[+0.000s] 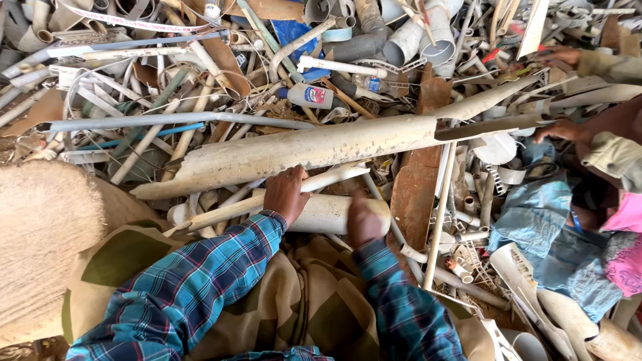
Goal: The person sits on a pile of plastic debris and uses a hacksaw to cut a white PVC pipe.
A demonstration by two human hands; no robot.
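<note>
My left hand (286,194) rests on a short, thick cream pipe (328,214) lying across the pile just in front of my lap, fingers curled over its top. My right hand (363,220) grips the same pipe near its right end. Just beyond it lies a long, dirty cream half-pipe (301,152) stretching from left to upper right. A thinner white pipe (334,175) runs between the two, close to my left fingers. Both my sleeves are blue plaid.
A deep heap of broken plastic pipes, strips and scraps fills the ground. A rusty metal sheet (416,180) lies right of my hands. Another person's hands (560,128) work at the right edge. A woven sack (40,234) sits left; blue plastic sheeting (535,220) right.
</note>
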